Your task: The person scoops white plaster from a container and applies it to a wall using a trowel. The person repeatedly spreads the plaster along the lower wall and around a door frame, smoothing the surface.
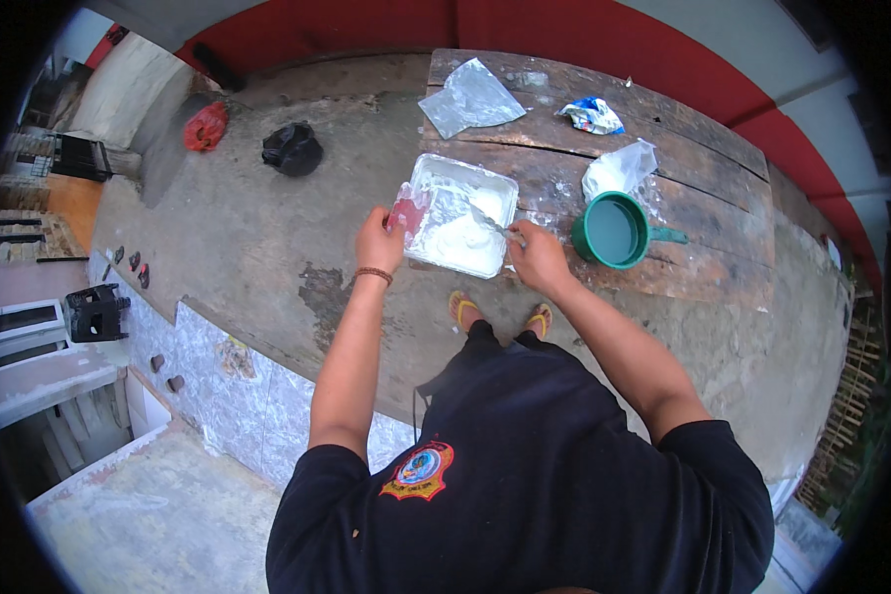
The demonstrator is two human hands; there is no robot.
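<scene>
My left hand (379, 241) is closed on a red flat scraper (408, 211) smeared with white, held at the left edge of a white rectangular tray (432, 168). My right hand (532, 252) grips a putty knife (485, 220), its blade among the white paste (461, 245) in the tray. The tray sits at the near left of a worn wooden table (703, 168). Right of my right hand stands a green dipper (612, 233) of cloudy liquid, with its handle pointing right.
Crumpled plastic bags (618, 170) and a small packet (592, 117) lie on the table. Black (292, 148) and red (205, 127) bags rest on the concrete floor. A red-and-grey wall runs behind. A low ledge (208, 376) is at left, my sandalled feet (465, 312) below.
</scene>
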